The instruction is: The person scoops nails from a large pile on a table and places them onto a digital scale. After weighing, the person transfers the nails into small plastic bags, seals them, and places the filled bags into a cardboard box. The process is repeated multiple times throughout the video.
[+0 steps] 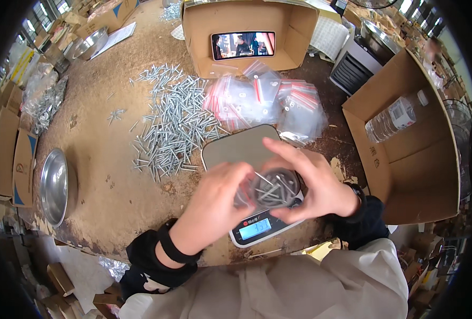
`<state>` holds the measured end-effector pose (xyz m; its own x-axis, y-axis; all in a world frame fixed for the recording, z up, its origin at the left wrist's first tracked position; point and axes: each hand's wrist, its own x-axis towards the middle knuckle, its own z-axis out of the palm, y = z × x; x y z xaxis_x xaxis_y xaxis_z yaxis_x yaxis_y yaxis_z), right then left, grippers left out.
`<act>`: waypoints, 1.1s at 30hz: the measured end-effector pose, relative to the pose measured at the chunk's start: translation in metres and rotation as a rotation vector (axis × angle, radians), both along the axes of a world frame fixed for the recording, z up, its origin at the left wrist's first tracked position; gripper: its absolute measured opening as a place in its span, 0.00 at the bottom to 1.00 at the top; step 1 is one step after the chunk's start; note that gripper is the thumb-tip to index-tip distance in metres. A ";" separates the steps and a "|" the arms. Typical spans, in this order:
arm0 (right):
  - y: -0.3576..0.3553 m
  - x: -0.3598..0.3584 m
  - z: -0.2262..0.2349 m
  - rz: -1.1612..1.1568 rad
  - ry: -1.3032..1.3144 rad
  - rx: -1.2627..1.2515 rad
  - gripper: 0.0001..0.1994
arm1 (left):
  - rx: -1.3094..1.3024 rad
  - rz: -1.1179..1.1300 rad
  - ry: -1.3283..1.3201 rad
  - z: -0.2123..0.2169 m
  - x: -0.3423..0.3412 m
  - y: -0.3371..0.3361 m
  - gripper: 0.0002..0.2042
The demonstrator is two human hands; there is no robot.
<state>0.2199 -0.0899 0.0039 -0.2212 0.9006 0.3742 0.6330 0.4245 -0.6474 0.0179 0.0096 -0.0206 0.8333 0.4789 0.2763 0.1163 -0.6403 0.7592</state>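
The brown, worn worktop (103, 143) carries everything around the grey-plated scale (230, 149), whose display is lit. To the scale's right an open cardboard box (422, 170) lies on its side; beyond the scale stands another cardboard box (294, 32). A loose pile of metal fasteners (177, 117) spreads beyond the scale and to its left, and a heap of clear red-striped bags (241, 101) lies just behind it. Well left of the scale is a steel bowl (55, 186). Over the scale, the right hand (321, 183) has its fingers spread in a curve around a round cup of fasteners (295, 179); the left hand (209, 202), fingers drawn together, pinches a clear bag with a red edge (244, 195) beside the cup, blur hiding whether the two touch.
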 end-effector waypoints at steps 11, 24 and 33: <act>-0.011 -0.012 0.016 0.019 0.042 -0.040 0.47 | -0.919 -0.374 -0.054 -0.010 0.012 -0.021 0.31; -0.017 -0.005 0.006 -0.093 0.735 -0.269 0.37 | -0.936 -0.393 -0.198 -0.014 0.013 -0.021 0.17; -0.003 -0.006 -0.002 -0.189 -0.187 -0.023 0.36 | -1.018 -0.267 -0.400 -0.005 0.008 -0.017 0.26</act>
<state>0.2134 -0.0926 0.0024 -0.1120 0.9403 0.3214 0.8092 0.2741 -0.5198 0.0262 -0.0077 -0.0258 0.8819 0.4533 0.1294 -0.3012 0.3306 0.8944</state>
